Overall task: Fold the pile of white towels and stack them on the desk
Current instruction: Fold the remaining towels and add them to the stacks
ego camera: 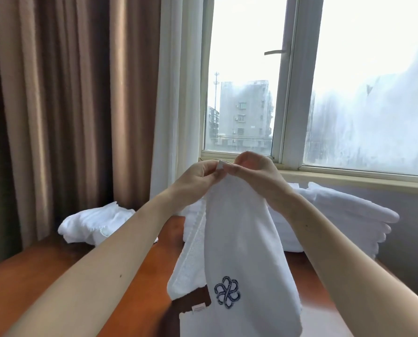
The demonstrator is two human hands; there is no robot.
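Both forearms reach forward and slightly up, converging in front of the window. The left hand and the right hand meet at chest height, knuckles nearly touching, each pinching the top edge of a white towel between thumb and curled fingers. A small bit of the hem pokes up between the two grips. The left wrist is turned so the thumb side faces the right hand; the right wrist bends down, with the back of the hand toward the camera.

The towel hangs doubled from the pinch, draping down over the desk. A dark blue flower-like logo shows near its lower end, and a small label sticks out at the lower left edge.

Behind the right forearm, a stack of folded white towels sits on the desk by the sill. At the desk's far left lies a loose pile of white towels, next to the brown curtain.
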